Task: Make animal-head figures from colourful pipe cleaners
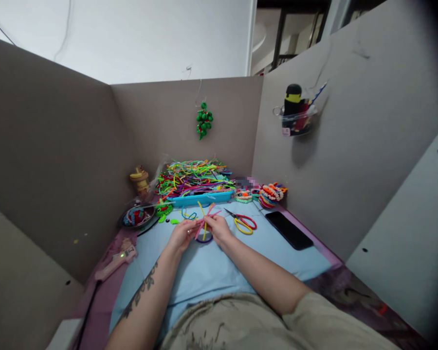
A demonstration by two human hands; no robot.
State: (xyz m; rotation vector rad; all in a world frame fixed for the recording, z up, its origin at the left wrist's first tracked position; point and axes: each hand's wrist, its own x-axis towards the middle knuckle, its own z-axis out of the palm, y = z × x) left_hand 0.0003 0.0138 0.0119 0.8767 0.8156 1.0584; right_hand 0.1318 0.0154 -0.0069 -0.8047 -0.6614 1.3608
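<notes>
Pipe cleaners crossed; hands hide grip; ends blurred.

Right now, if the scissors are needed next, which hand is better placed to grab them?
Right. The scissors lie just beside the right hand, on its outer side. The left hand would have to cross over the pipe cleaners both hands pinch.
</notes>
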